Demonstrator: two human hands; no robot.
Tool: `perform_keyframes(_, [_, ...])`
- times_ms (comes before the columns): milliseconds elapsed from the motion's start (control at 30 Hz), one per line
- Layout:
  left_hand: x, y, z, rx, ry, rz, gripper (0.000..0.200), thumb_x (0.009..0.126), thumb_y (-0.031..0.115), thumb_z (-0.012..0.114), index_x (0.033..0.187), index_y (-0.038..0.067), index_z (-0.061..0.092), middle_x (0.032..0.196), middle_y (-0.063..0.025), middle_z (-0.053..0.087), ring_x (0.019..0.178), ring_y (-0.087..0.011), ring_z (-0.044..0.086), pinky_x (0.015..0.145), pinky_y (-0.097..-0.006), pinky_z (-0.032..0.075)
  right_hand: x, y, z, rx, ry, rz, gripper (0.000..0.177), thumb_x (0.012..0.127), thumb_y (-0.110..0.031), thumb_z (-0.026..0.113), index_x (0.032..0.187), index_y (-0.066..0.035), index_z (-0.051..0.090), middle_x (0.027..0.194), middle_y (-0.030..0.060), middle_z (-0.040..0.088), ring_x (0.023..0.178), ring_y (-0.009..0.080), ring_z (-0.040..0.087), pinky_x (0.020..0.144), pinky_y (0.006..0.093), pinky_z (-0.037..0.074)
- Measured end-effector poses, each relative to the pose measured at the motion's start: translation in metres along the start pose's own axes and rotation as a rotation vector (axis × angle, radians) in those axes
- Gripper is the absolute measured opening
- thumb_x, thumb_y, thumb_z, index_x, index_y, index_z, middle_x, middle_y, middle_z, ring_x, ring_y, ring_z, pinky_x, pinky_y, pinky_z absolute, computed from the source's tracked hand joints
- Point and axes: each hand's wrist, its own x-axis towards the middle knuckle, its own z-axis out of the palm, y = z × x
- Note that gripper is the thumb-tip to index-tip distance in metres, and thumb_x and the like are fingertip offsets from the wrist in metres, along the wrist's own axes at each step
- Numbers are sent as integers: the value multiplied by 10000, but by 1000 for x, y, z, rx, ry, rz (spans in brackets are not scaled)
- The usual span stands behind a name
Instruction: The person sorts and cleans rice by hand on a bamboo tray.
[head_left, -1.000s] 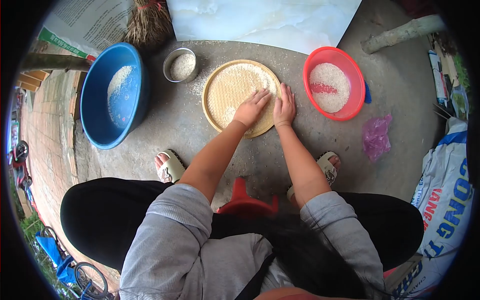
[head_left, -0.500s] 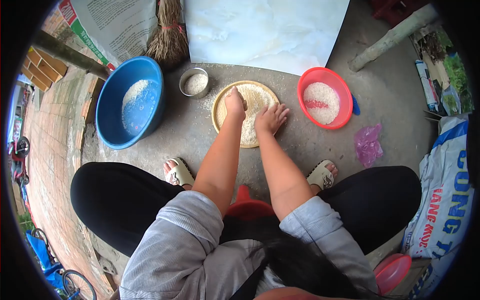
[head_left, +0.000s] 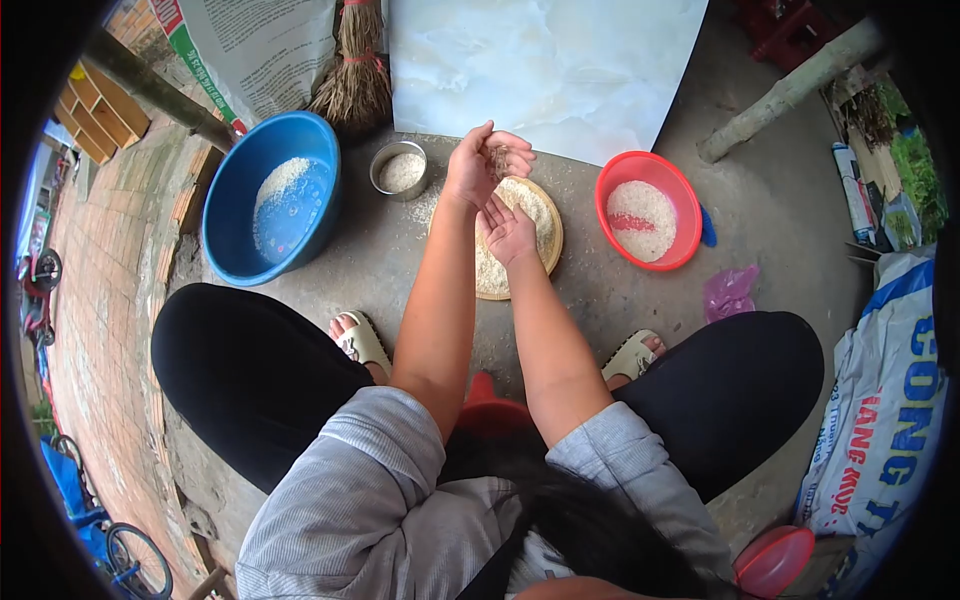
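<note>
My left hand is raised over the far side of a round woven tray, thumb up and fingers stretched to the right. Just below it, my right hand is palm up over the tray, its fingers pointing toward the left hand. Both hands are open and hold nothing I can make out. Pale rice grains are spread across the tray, partly hidden by the hands and forearms.
A blue basin with rice stands left, beside a metal bowl of rice. On the right are a red basin with rice and a purple plastic bag. Behind are a straw broom and a marbled sheet.
My left hand has lifted away from the tray, moving farther out, and its fingers have spread. My right hand has turned palm up and shifted left, closer to the left hand.
</note>
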Motion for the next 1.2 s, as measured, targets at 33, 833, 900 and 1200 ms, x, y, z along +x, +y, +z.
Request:
perform_keyframes(33, [-1, 5, 1, 42, -49, -1, 585, 921, 300, 199, 906, -98, 628, 826, -226, 662, 707, -289, 646, 712, -359, 526, -2, 0, -3, 48, 17, -3, 511, 987, -331, 257, 1202, 88, 457, 1202, 202, 529, 1135, 310, 522, 987, 414, 451])
perform_keyframes(833, [-2, -112, -106, -488, 545, -186, 360, 964, 258, 330, 1122, 15, 544, 1081, -115, 608, 943, -228, 592, 894, -362, 449, 21, 17, 56, -592, 154, -555, 417, 922, -301, 492, 577, -74, 435, 462, 11, 409, 366, 103, 379, 373, 258, 303])
perform_keyframes(900, [0, -125, -104, -690, 440, -87, 326, 963, 259, 335, 1036, 34, 559, 997, -113, 620, 890, -224, 601, 836, -353, 477, 23, 23, 59, -1074, 149, -754, 410, 910, -281, 516, 619, -3, 594, 526, 66, 565, 433, 158, 521, 451, 288, 420])
perform_keyframes(1200, [17, -156, -140, -730, 691, -133, 312, 966, 305, 374, 943, 53, 557, 800, -91, 617, 736, -211, 599, 715, -337, 525, 27, 12, 20, -1524, 2, -982, 260, 855, -250, 574, 803, -21, 685, 751, 149, 660, 678, 255, 655, 629, 340, 498])
